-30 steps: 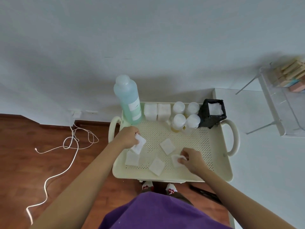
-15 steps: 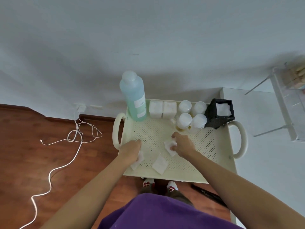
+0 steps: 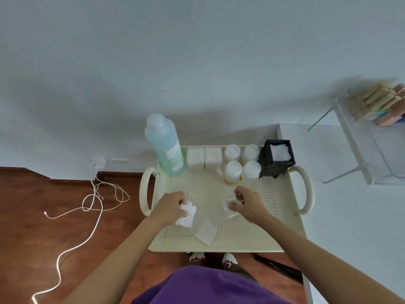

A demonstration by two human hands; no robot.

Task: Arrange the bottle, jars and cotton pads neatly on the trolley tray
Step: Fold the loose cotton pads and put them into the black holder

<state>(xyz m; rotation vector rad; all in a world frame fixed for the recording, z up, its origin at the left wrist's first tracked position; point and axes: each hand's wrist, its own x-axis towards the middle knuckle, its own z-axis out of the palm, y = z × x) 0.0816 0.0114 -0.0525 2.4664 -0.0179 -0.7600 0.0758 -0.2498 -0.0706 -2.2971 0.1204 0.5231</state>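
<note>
A cream perforated trolley tray holds everything. Along its back stand a tall blue-green bottle, two square white jars, several round white-lidded jars and a black holder with white pads inside. My left hand is closed on white cotton pads over the tray's left front. My right hand pinches more cotton pads near the middle. One loose cotton pad lies flat near the front edge, between both hands.
A white cable loops over the wooden floor at left. A white wall rises behind the tray. At right a clear shelf carries wooden and pink blocks. My feet show under the tray's front edge.
Both hands gathered loose pads off the tray; several lay scattered before, now one remains flat. My right hand moved from the front to the middle.
</note>
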